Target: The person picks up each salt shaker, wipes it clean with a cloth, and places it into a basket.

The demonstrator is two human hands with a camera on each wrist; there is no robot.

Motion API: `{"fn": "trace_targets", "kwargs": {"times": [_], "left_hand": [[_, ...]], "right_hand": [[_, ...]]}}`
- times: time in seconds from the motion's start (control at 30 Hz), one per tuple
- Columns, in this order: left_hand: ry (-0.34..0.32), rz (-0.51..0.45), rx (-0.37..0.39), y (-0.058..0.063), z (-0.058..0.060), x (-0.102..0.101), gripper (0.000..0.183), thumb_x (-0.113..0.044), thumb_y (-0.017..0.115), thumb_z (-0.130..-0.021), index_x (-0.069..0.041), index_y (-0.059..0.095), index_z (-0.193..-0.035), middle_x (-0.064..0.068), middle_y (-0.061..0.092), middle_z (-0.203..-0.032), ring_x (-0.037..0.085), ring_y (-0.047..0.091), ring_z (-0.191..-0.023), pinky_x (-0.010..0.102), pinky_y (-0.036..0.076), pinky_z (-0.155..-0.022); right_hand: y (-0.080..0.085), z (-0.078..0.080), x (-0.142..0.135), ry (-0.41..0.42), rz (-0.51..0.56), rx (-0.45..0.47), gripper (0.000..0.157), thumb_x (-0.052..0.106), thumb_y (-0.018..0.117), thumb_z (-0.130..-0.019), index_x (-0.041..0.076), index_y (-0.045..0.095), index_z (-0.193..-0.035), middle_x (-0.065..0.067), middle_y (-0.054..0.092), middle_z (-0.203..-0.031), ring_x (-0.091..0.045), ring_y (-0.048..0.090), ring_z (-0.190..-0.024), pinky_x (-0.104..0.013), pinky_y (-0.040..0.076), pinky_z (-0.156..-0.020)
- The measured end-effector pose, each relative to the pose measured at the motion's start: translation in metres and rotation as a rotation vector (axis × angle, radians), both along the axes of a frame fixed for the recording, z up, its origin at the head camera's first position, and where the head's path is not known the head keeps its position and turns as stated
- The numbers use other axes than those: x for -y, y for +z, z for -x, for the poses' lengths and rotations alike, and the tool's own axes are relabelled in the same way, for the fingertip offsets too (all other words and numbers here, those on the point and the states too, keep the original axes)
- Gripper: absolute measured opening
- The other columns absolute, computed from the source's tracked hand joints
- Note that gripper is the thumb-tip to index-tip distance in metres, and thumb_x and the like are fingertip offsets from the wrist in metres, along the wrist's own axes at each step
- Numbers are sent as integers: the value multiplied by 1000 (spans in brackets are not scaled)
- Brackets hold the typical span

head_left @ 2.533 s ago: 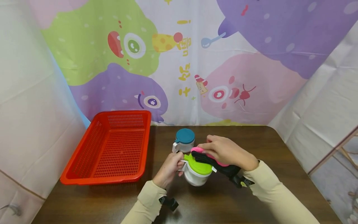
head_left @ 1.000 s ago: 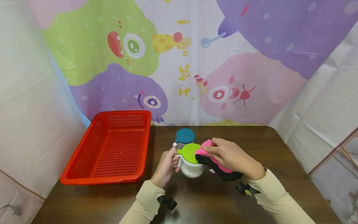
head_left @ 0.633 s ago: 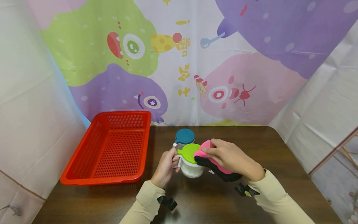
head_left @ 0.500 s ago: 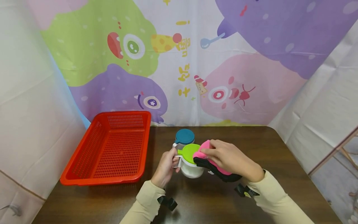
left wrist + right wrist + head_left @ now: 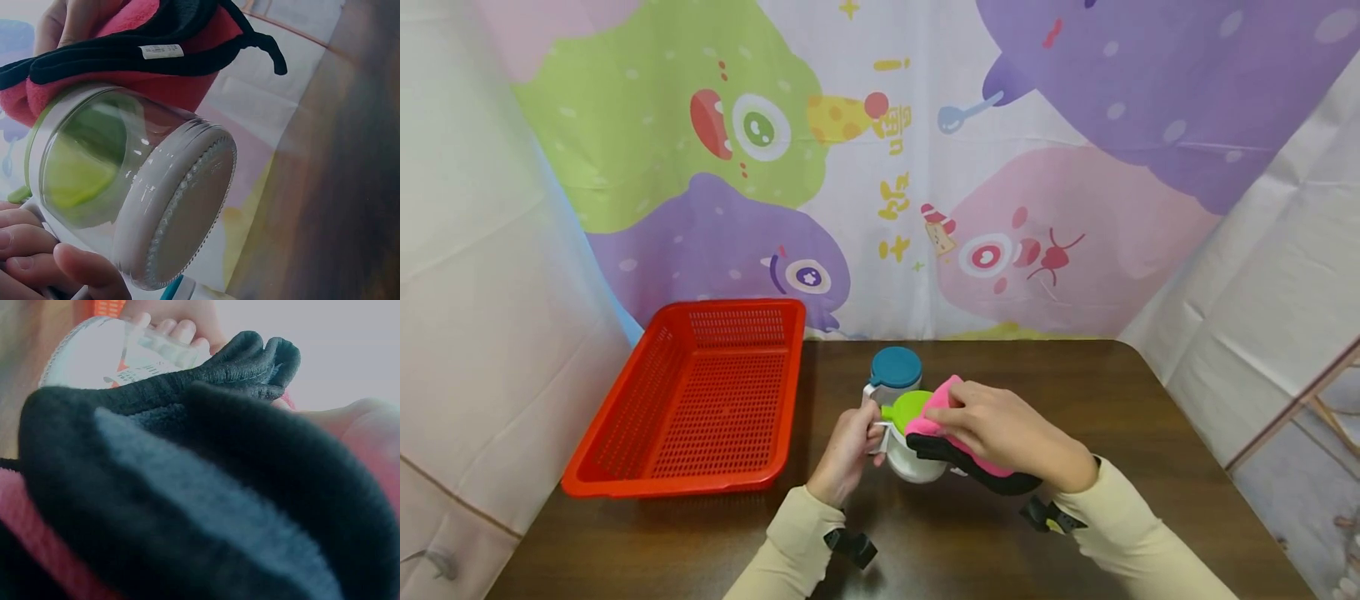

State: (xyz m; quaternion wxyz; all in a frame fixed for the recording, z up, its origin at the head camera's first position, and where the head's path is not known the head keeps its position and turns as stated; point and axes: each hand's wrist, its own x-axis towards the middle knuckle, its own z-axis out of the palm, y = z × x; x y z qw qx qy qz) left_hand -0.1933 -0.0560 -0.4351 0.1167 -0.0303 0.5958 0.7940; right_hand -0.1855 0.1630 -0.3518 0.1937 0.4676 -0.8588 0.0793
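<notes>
A glass seasoning jar (image 5: 87, 156) with a green lid (image 5: 910, 405) and a whitish bottom is held up, tilted, over the table. My left hand (image 5: 847, 450) grips its white handle (image 5: 881, 439). My right hand (image 5: 1011, 429) pinches a folded pink cloth (image 5: 944, 408) with black edging, which lies against the lid's right side and covers part of it. In the left wrist view a small white label (image 5: 161, 51) shows on the cloth. The right wrist view is mostly filled by the cloth's dark folds (image 5: 187, 487). Just behind stands a similar jar with a blue lid (image 5: 896, 367).
A red perforated plastic basket (image 5: 793, 392) stands on the left of the brown wooden table (image 5: 1075, 375). A cartoon-print curtain (image 5: 880, 292) hangs along the table's back edge, and pale cloth walls (image 5: 1262, 317) rise on both sides.
The green-lidded jar first rose up and left, then dropped slightly. Over the last half second the cloth in my right hand has slid left, covering more of the lid. My left hand keeps its grip.
</notes>
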Motion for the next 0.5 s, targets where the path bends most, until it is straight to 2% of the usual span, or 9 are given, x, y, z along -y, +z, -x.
{"fn": "trace_targets", "kwargs": {"times": [0.33, 0.5], "left_hand": [[-54, 33, -4, -1, -3, -2, 31, -12, 39, -86, -15, 34, -56, -6, 30, -51, 10, 27, -47, 22, 36, -46], [-85, 56, -6, 0, -3, -2, 32, -15, 40, -87, -16, 34, -56, -6, 30, -51, 11, 28, -48, 24, 36, -48]], "right_hand": [[-1, -4, 8, 6, 0, 68, 7, 29, 70, -87, 24, 72, -91, 5, 53, -81, -8, 48, -73, -19, 45, -63], [1, -4, 11, -11, 5, 110, 10, 27, 70, -87, 25, 73, -96, 6, 52, -78, -6, 46, -71, -18, 42, -61]]}}
